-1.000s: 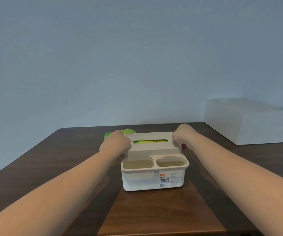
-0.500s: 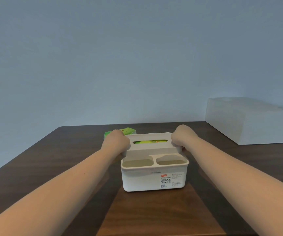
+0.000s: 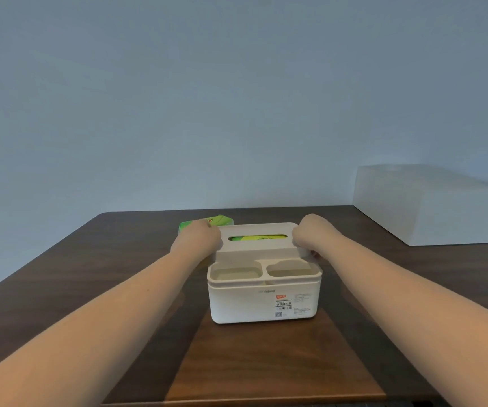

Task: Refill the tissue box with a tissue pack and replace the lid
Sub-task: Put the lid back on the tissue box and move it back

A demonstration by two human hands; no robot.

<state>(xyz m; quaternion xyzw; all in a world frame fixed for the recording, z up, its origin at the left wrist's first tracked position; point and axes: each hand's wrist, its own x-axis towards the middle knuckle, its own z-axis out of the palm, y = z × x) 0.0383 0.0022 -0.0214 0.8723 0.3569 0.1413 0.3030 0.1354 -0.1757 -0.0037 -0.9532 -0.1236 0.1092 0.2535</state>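
Note:
A white tissue box point(image 3: 263, 304) stands mid-table, a barcode label on its front. Its white lid point(image 3: 259, 245) has a raised part with a slot and two shallow trays in front. It rests on the box with a thin seam along the rim. Through the slot shows a green tissue pack point(image 3: 257, 238) inside. My left hand point(image 3: 197, 240) grips the lid's left end and my right hand point(image 3: 313, 235) grips its right end. A second green tissue pack point(image 3: 222, 220) lies behind the box, partly hidden by my left hand.
A large white box point(image 3: 425, 204) sits at the table's far right. The dark wooden table point(image 3: 90, 274) ends at a wall behind and has a lighter panel point(image 3: 275, 362) near me.
The lid has come down from a raised position onto the box, both hands still holding its ends. The view shifted slightly.

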